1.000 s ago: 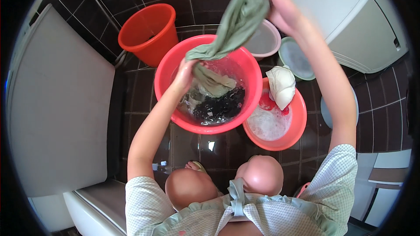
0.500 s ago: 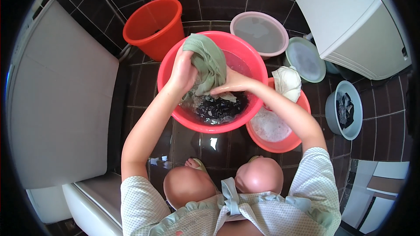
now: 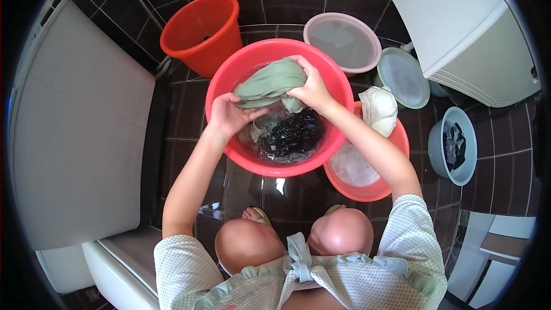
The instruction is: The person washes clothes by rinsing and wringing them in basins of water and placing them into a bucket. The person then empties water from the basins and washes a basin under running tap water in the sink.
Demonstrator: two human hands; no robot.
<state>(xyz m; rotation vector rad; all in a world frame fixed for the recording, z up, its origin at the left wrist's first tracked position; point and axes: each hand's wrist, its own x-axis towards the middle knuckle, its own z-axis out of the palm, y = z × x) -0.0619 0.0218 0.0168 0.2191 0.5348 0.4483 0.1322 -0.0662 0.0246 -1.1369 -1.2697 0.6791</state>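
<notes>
A wet pale green cloth (image 3: 270, 82) is bunched above a big red basin (image 3: 229, 77) of water with dark laundry (image 3: 293, 132) at its bottom. My left hand (image 3: 229, 116) grips the cloth's lower left end over the basin's near side. My right hand (image 3: 313, 87) clutches the cloth's right end, fingers wrapped over it. The cloth stretches between both hands, just above the water.
An orange bucket (image 3: 201, 31) stands at the back left. A smaller red basin (image 3: 396, 138) with suds and a white cloth (image 3: 379, 109) sits on the right. Pink (image 3: 343, 43), green (image 3: 403, 77) and grey (image 3: 453, 144) bowls lie beyond. White appliances flank both sides on dark tiled floor.
The green cloth, held high by my right hand a second ago, has come down into the red basin. Both hands have closed on it and now bunch it together.
</notes>
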